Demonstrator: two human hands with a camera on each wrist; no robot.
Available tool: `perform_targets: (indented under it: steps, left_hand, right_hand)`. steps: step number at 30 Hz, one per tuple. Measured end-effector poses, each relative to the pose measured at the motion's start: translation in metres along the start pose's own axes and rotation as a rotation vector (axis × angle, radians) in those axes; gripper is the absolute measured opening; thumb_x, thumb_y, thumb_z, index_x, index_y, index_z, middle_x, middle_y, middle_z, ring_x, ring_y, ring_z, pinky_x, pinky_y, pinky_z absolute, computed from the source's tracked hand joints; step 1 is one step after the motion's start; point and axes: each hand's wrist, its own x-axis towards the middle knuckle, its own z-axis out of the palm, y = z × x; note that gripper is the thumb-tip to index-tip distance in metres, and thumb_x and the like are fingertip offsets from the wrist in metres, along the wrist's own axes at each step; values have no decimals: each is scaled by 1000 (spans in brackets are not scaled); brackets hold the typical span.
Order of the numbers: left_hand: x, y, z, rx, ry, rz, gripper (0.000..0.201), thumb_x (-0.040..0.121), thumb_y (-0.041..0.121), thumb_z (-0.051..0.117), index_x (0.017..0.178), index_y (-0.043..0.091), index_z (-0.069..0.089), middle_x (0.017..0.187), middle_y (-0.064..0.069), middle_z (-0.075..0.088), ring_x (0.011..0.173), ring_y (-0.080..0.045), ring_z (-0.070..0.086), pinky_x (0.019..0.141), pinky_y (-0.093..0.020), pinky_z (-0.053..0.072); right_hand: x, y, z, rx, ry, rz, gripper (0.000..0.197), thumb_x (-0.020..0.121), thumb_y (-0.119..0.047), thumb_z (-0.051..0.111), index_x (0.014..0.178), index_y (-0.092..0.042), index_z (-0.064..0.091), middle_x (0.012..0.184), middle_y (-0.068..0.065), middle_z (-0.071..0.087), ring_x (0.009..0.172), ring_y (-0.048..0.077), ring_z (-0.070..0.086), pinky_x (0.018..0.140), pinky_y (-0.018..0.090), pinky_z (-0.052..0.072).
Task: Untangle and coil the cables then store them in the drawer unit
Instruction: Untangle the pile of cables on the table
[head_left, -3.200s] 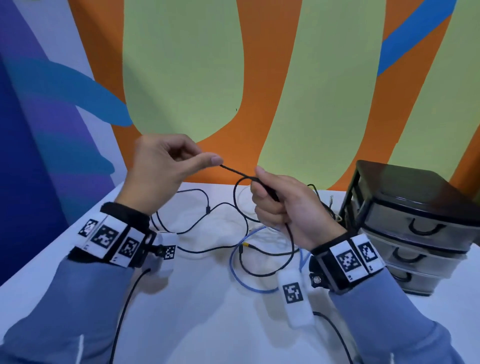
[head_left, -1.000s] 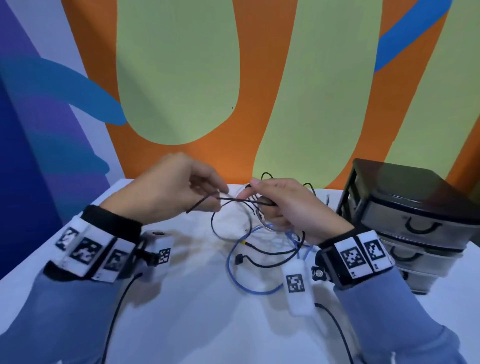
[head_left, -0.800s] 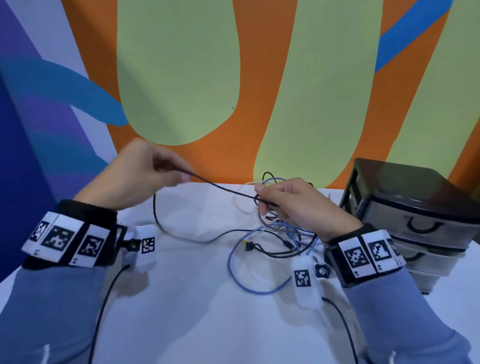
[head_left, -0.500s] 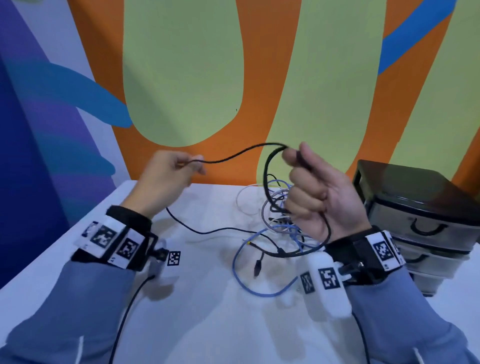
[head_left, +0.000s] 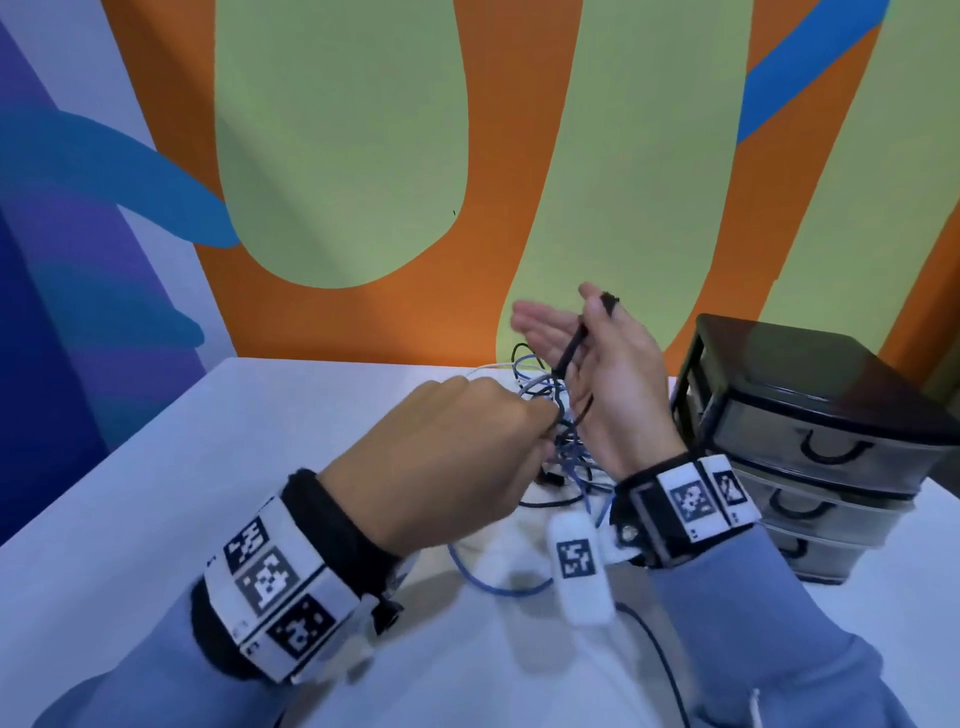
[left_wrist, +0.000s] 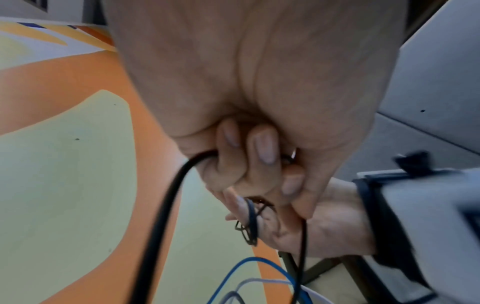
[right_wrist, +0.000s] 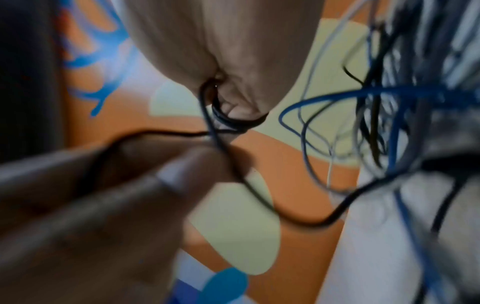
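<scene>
My right hand (head_left: 563, 325) is raised palm-left above the table, its fingers stretched out; the thumb pins a black cable (head_left: 570, 349) against the palm, and the plug end sticks up past the thumb. In the right wrist view the black cable (right_wrist: 235, 121) loops at the base of that hand (right_wrist: 228, 92). My left hand (head_left: 543, 426) is just left of it and lower, fingers curled round the same black cable (left_wrist: 166, 205). Under both hands lies a tangle of blue, white and black cables (head_left: 563, 452). A blue cable (head_left: 493, 584) loops toward me.
A dark drawer unit (head_left: 831, 441) with three shut drawers stands at the right of the white table (head_left: 208, 467). A painted wall rises right behind the table. White wrist-camera modules and their black leads hang below both wrists.
My left hand has swung from the far left in to the right hand, bringing the black cable along. The right hand has straightened its fingers, with the cable now looped on it.
</scene>
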Motion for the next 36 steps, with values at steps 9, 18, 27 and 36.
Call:
perform_targets:
  steps: [9,18,27,36]
  left_hand:
    - [-6,-59,-25,-747,501,-259,28,72,31,96,77,10,79,58,-14,45,58,-21,33,55,-36,26]
    - [-4,-88,-3,-656,435,-417,33,97,48,73,88,18,83,69,-22,53,63,-12,39,62,-33,33]
    - [6,-31,13,-205,-15,-149,6,107,31,55,109,27,59,67,2,58,66,-27,51,65,-49,51]
    - [8,-31,10,-408,451,16,23,91,8,84,114,12,83,82,33,62,54,4,42,63,-5,29]
  right_hand:
    - [-18,-9,8,-143,-521,493,34,105,-29,42,94,-11,69,50,-5,29,39,6,16,43,25,5]
    - [-17,-10,8,240,-552,513,37,112,-34,29,101,-15,58,57,-8,27,42,7,15,46,23,14]
    - [-7,3,9,519,32,146,49,113,-22,38,147,14,41,100,16,74,82,18,77,71,21,60]
    - [-10,1,16,282,184,-48,22,112,-6,39,123,9,50,66,9,49,98,40,76,91,36,62]
